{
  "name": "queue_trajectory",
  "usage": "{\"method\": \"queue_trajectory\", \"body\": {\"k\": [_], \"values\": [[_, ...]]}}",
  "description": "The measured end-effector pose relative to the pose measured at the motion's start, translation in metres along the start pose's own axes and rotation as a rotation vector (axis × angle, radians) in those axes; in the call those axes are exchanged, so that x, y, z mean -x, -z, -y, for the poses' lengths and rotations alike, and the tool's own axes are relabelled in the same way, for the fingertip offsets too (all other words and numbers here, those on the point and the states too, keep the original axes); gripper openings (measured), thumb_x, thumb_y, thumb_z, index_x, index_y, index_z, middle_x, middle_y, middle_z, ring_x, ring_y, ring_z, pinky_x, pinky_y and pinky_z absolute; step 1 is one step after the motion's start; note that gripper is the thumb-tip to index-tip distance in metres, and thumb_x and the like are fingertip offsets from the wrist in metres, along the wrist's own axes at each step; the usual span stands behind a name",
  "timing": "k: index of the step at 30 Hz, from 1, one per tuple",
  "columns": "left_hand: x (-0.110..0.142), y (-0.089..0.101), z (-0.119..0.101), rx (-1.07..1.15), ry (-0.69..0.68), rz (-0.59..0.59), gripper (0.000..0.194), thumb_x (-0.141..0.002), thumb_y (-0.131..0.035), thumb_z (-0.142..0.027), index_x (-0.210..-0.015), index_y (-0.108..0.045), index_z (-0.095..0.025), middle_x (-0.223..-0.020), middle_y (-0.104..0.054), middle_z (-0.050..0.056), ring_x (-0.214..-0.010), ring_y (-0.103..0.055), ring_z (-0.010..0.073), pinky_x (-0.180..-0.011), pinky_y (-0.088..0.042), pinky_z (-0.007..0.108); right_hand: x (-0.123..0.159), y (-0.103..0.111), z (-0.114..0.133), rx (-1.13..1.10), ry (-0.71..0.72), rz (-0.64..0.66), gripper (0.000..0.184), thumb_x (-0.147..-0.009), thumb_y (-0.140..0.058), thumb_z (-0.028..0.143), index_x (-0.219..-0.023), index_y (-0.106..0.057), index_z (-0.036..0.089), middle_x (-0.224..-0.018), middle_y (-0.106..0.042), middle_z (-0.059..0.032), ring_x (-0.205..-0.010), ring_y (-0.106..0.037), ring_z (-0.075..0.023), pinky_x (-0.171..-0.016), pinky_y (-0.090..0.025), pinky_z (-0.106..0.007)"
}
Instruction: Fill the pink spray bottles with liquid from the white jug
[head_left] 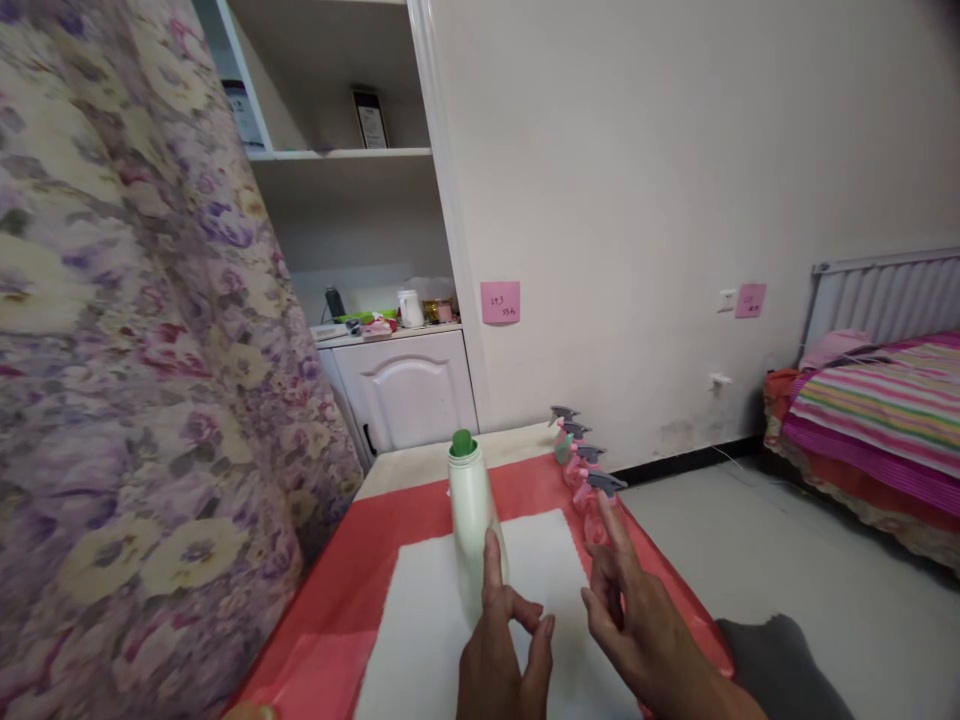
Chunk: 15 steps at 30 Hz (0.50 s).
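Observation:
A tall pale green bottle (471,520) stands upright on a white sheet (420,620). At its mouth sits a green cap-like piece (463,440); whether it is fixed there I cannot tell. My left hand (499,640) is in front of the bottle, index finger pointing up, thumb and another finger apart, with nothing between them. Off to the right, my right hand (637,610) points its index finger toward the nearest spray bottle (598,515), its other fingers bent and holding nothing. Whether that fingertip touches the bottle I cannot tell.
Several spray bottles with grey trigger heads (587,452) line the right edge of the red-covered table (322,590). A floral curtain (150,330) hangs at left. Behind are a cabinet (412,385) and a wall with pink notes (500,302). A bed (885,400) stands at right.

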<state>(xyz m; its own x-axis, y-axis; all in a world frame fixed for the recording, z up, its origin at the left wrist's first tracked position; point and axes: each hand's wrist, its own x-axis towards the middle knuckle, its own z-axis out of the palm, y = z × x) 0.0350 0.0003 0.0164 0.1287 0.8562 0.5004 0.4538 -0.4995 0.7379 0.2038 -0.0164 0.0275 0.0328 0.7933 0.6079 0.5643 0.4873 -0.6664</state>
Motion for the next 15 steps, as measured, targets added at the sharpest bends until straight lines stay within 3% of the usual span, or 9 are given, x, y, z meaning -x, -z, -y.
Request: {"method": "queue_trajectory", "body": {"k": [7, 12, 15], "values": [[-0.0032, -0.0026, -0.001, 0.005, -0.009, -0.028, 0.082, -0.09, -0.047, -0.028, -0.155, 0.002, -0.02, -0.071, -0.063, -0.004, -0.071, -0.068, 0.02, -0.076, -0.054, 0.035, -0.0024, -0.0022, -0.0018, -0.036, -0.009, 0.008, 0.079, -0.089, -0.044, 0.014, -0.154, 0.001, 0.023, -0.068, -0.055, 0.0055, -0.055, -0.057, -0.0142, -0.064, -0.057, -0.03], [-0.0048, -0.0018, -0.0013, 0.001, -0.015, -0.006, 0.082, -0.09, -0.047, -0.027, -0.154, 0.004, -0.021, -0.073, -0.062, -0.004, -0.073, -0.067, 0.02, -0.077, -0.053, 0.036, -0.0017, -0.0047, -0.0058, -0.059, -0.017, 0.02, 0.08, -0.089, -0.043, 0.014, -0.154, 0.002, 0.023, -0.068, -0.052, 0.0071, -0.056, -0.056, -0.0139, -0.091, -0.055, -0.045], [-0.0057, -0.0008, -0.0004, 0.0, -0.014, 0.005, 0.083, -0.09, -0.047, -0.028, -0.154, 0.005, -0.019, -0.073, -0.063, -0.003, -0.073, -0.068, 0.0206, -0.077, -0.054, 0.036, -0.0026, -0.0064, -0.0077, -0.065, -0.013, 0.027, 0.08, -0.089, -0.043, 0.013, -0.154, 0.003, 0.023, -0.068, -0.052, 0.0071, -0.057, -0.056, -0.0137, -0.092, -0.055, -0.045]]}}
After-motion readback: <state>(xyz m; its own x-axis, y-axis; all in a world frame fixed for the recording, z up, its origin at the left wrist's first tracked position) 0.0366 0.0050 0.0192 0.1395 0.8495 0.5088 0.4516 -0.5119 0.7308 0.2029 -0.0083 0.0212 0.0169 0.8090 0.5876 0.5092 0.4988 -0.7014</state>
